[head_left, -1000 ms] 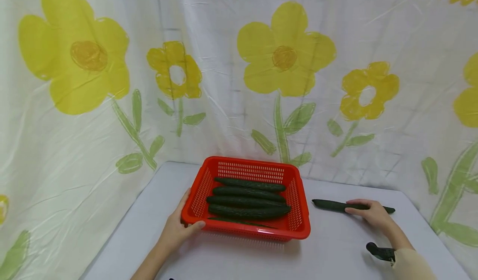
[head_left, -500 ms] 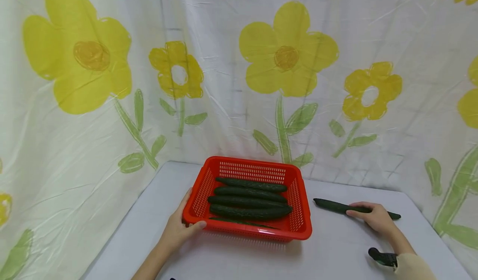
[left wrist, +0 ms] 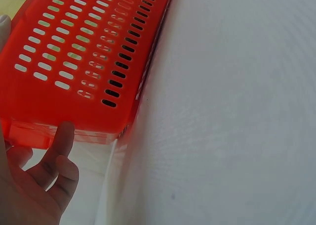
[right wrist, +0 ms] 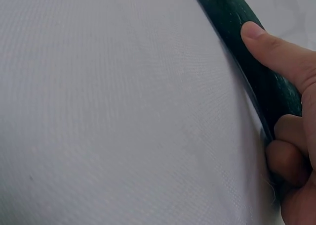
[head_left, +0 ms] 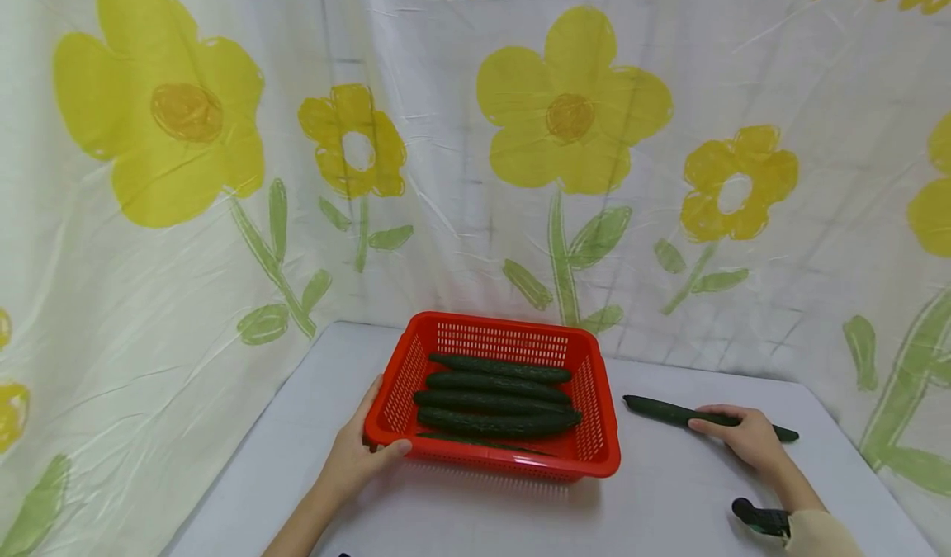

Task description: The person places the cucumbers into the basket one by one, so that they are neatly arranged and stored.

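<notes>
A red perforated plastic basket [head_left: 513,462] stands on the white table, with several dark green cucumbers [head_left: 498,421] lying side by side in it. My left hand [head_left: 357,454] grips its left front corner, thumb over the rim and fingers against the outside. In the left wrist view some fingers [left wrist: 61,141] curl at the basket's outer wall. To the right of the basket, my right hand [head_left: 746,435] holds another cucumber [head_left: 661,410] from above, near its right half. The right wrist view shows the thumb along this cucumber [right wrist: 232,22] and the other fingers curled at its side.
The white-covered table [head_left: 654,507] has its back edge against a hanging curtain [head_left: 446,235] with printed yellow flowers. A dark, rounded thing [head_left: 758,516] sits by the right wrist at the sleeve. The table's right edge lies not far beyond the right hand.
My right hand and its cucumber have shifted slightly to the right, the cucumber's right end turning a little toward me. My left hand keeps its grip on the basket, which stays in place.
</notes>
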{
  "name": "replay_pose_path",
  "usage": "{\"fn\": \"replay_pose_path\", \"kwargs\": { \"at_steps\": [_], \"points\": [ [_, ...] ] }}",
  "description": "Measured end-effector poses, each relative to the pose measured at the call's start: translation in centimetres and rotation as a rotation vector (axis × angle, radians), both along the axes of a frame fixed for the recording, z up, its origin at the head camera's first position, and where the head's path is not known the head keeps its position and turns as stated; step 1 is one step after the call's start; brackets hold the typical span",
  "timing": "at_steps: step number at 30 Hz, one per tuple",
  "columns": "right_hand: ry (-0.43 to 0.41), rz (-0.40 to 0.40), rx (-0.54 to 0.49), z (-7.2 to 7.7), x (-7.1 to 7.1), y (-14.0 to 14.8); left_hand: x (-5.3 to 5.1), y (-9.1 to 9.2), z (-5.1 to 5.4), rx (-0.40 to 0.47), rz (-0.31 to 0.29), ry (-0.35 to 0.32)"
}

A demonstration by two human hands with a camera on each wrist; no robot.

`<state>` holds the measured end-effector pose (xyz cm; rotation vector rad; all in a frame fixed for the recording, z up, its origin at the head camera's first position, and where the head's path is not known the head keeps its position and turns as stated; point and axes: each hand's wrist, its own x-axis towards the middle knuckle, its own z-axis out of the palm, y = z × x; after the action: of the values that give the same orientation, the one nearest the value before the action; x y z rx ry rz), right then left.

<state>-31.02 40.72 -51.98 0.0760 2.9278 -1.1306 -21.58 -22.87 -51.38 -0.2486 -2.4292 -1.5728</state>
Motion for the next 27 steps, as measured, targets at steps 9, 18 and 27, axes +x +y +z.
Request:
{"fn": "replay_pose_path", "kwargs": {
  "at_steps": [9,18,27],
  "points": [
    [-0.001,-0.021,-0.006,0.6,0.1,-0.4,-0.1,0.0,0.0,-0.004,0.0,0.012],
    [0.05,-0.084,-0.055,3.4,-0.3,-2.1,0.1,0.0,0.2,-0.011,0.011,-0.01],
    [0.141,-0.086,-0.142,8.7,-1.4,-4.3,-0.2,0.0,0.0,-0.011,0.015,-0.025]
  ]
}}
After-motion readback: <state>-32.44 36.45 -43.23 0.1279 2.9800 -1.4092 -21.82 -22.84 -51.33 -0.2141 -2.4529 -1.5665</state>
